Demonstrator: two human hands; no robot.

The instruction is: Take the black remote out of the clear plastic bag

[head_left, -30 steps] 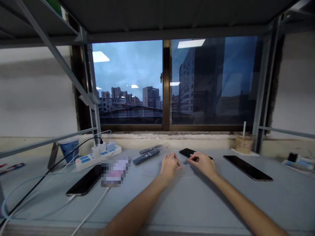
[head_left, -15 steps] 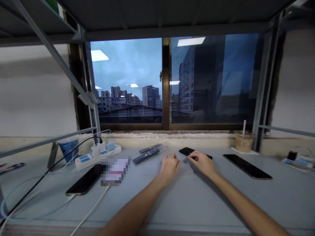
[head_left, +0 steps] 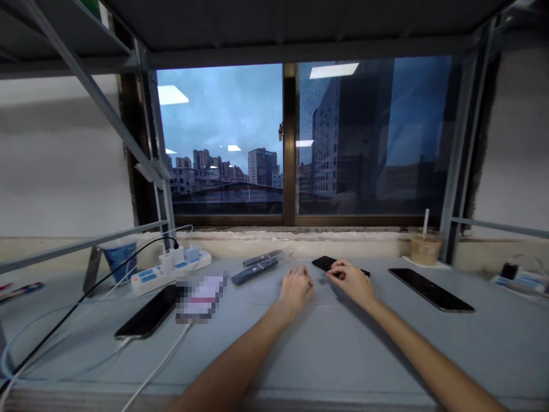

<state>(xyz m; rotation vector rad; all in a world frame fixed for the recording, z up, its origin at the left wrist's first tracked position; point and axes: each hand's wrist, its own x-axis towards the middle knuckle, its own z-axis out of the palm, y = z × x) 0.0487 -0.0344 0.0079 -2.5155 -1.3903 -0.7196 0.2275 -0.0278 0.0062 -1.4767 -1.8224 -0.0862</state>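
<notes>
My left hand (head_left: pixel 295 289) rests low over the desk with its fingers curled in a pinch. My right hand (head_left: pixel 349 280) is also pinched, thumb against fingertips, a short way to the right. Between and around them lies a faint, see-through plastic bag (head_left: pixel 322 296), its edges hard to make out; both pinches seem to be on it. Just behind my right hand is a black remote control (head_left: pixel 323 262), partly covered by the fingers. Left of my left hand lie two dark remote controls (head_left: pixel 255 271) in clear wrapping.
A dark phone (head_left: pixel 431 290) lies at right, near a drink cup (head_left: pixel 425 247) with a straw. At left are a plugged-in phone (head_left: pixel 150 313), a blurred-out lit phone (head_left: pixel 203 298), a white power strip (head_left: pixel 171 274), a blue cup (head_left: pixel 120 258) and loose cables (head_left: pixel 158 366).
My right hand has shifted very slightly, its fingertips lifting a little. My left hand stays almost in place, and the objects on the desk lie as before.
</notes>
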